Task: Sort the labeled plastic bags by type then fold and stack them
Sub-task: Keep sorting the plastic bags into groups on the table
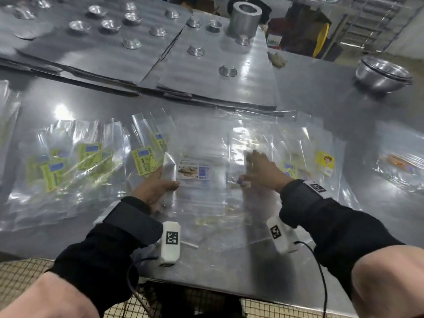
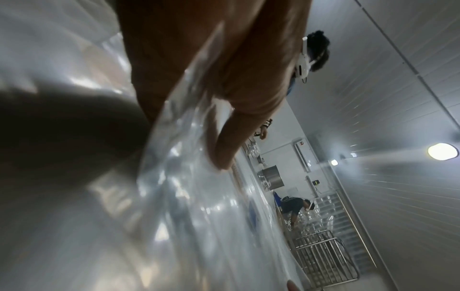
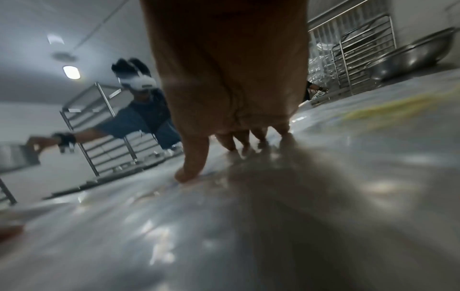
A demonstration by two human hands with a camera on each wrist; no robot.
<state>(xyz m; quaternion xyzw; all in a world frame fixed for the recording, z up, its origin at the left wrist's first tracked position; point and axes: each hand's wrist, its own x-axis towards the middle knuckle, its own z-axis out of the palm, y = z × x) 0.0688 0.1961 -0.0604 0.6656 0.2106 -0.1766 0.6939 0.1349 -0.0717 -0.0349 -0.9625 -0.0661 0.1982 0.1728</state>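
A clear bag with a brown-and-white biscuit label (image 1: 193, 172) lies flat in the middle of the steel table (image 1: 321, 106). My left hand (image 1: 158, 187) grips this bag's lifted left edge, thumb on top; in the left wrist view the clear film (image 2: 174, 177) runs between thumb and fingers of that hand (image 2: 224, 118). My right hand (image 1: 261, 168) lies flat with spread fingers on the bag's right side. Its fingertips and thumb press the plastic down in the right wrist view (image 3: 224, 128). A pile of green-labelled bags (image 1: 68, 166) sits to the left.
More clear bags with a yellow label (image 1: 324, 161) lie right of my right hand, and another bag (image 1: 399, 166) at the far right. Behind are flat metal trays (image 1: 114, 53) with small tins, a steel cylinder (image 1: 246, 17) and a steel bowl (image 1: 383, 74).
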